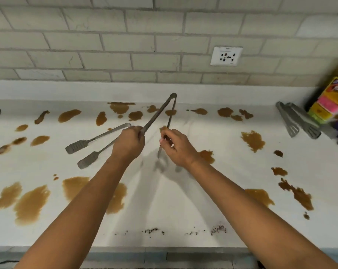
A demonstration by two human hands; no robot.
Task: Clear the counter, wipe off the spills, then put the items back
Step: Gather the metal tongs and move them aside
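Head cam: L hand (128, 141) & R hand (177, 147) fingers each curled round one tongs (165, 111) arm.

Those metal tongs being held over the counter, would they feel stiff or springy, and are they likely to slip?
The tongs look like thin metal joined at a hinge, with arms splayed wide, so probably springy and light. The left hand and right hand each grip one arm. Brown spills cover the counter, so the metal could be slick.

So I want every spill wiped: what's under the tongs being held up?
Under the raised tongs there is white counter, with brown spills near their hinge end. The hands cover the counter beneath them, so any spill there is hidden.
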